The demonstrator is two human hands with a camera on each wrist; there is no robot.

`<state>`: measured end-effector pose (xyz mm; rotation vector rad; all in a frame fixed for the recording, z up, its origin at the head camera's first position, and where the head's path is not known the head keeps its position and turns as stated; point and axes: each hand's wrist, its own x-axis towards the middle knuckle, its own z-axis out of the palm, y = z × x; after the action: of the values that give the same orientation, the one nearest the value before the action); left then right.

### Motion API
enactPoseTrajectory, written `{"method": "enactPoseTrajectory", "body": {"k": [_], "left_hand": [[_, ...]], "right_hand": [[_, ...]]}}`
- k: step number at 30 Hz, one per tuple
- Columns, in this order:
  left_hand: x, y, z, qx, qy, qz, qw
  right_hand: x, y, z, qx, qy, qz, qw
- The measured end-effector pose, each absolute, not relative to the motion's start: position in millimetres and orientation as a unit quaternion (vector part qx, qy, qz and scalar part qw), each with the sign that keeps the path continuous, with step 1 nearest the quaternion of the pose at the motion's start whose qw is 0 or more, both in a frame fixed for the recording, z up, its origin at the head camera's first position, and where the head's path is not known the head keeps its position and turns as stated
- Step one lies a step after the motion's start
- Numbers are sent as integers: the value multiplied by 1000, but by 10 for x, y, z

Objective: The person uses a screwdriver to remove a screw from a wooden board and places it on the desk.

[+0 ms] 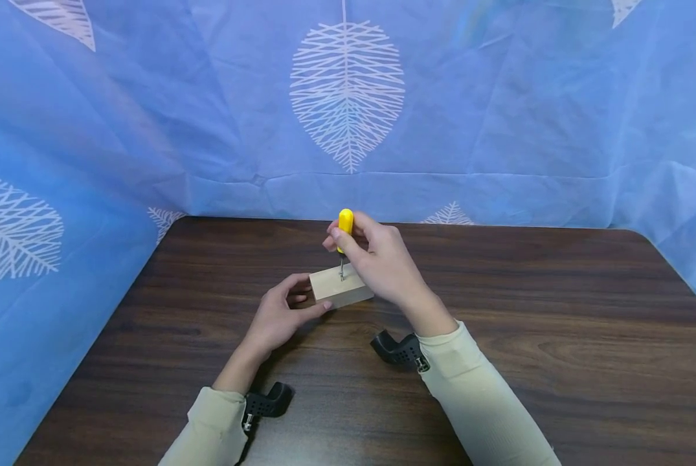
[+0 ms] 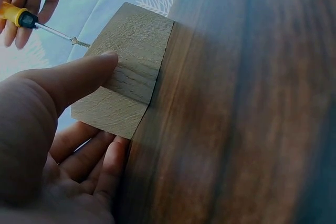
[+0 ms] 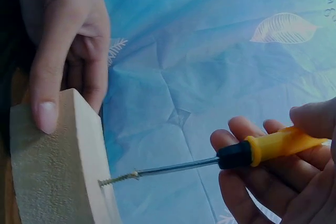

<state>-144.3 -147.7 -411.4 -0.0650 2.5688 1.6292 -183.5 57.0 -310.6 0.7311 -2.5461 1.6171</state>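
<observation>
A pale wooden block (image 1: 343,299) lies on the dark table, and my left hand (image 1: 278,316) grips its left end, thumb on the near side and fingers behind. From the block's top face a screw (image 3: 118,179) stands up, only its tip in the wood. My right hand (image 1: 385,262) holds a screwdriver (image 1: 345,223) by its yellow handle, with thumb and fingers around it. The screwdriver's metal shaft (image 2: 52,31) points down, its tip at the screw head, roughly in line with the screw.
The brown wood-grain table (image 1: 557,362) spreads around both hands. A blue cloth (image 1: 219,116) with white leaf prints hangs behind and at the sides. Black wrist mounts (image 1: 397,349) are attached at both sleeves.
</observation>
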Motion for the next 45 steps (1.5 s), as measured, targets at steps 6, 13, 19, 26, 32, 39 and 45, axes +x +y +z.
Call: {"method": "enactPoseTrajectory", "body": {"k": [6, 13, 19, 26, 32, 39, 45], "left_hand": [[-1452, -1447, -4114, -13, 842, 537, 51], [-1449, -1447, -4100, -6, 841, 539, 53], [-1438, -1441, -4104, -8, 841, 538, 47], [-1436, -1458, -4100, -4, 842, 538, 44], [-1430, -1472, -4101, -11, 839, 543, 45], [-1426, -1474, -4124, -11, 836, 546, 44], [-1427, -1479, -4115, -12, 837, 545, 46]], "right_hand": [[-1810, 581, -3124, 224, -825, 518, 35], [-1829, 588, -3156, 226, -829, 504, 89], [-1835, 595, -3140, 227, -830, 501, 97], [-1817, 608, -3133, 213, -814, 534, 85], [-1828, 590, -3120, 238, -811, 525, 95], [-1839, 599, -3117, 238, -812, 526, 87], [-1835, 609, -3099, 235, -814, 527, 67]]}}
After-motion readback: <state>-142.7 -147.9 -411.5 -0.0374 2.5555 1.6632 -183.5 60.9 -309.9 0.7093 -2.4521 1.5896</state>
